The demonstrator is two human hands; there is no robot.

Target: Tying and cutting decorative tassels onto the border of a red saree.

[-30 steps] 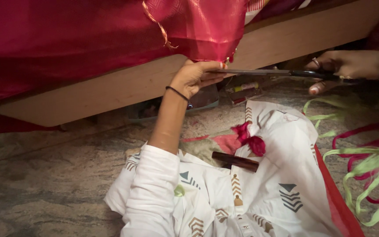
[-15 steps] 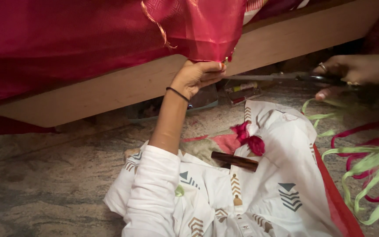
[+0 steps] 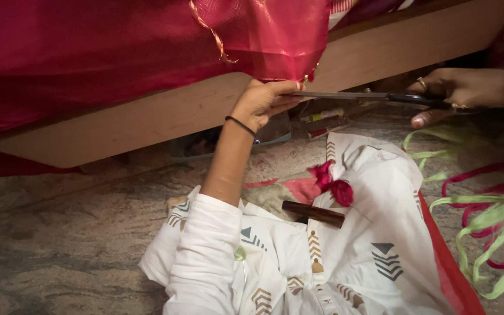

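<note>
**Scissors at the hem of a hanging red cloth**

Nearest lies a white garment (image 3: 345, 256) printed with small arrow shapes, spread over the mottled stone floor (image 3: 59, 251), with a short dark wooden stick (image 3: 313, 213) resting on it and a crumpled magenta scrap (image 3: 333, 184) just beyond. To the right, loose green and red ribbons (image 3: 485, 216) trail across the floor.

Farther up, the left hand (image 3: 261, 102), a thin black band at its wrist, is closed in a pinch on the lower corner of the sheer red fabric (image 3: 147, 46) that hangs over the edge of a pale wooden board (image 3: 147, 125). The right hand (image 3: 462, 90) is at the far right, fingers closed through the dark handles of a pair of scissors (image 3: 368, 96); the long blades reach left, level, their tips meeting the pinched corner.

The fabric looks thin, light and limp, likely slippery and quick to fray or pucker, so it would handle best pulled taut, held right beside the blades, as the pinch does now. The scissors are stiff and sharp; the handle loops are the only sensible hold.

Small packets sit in the shadow under the board, too dim to tell.
</note>
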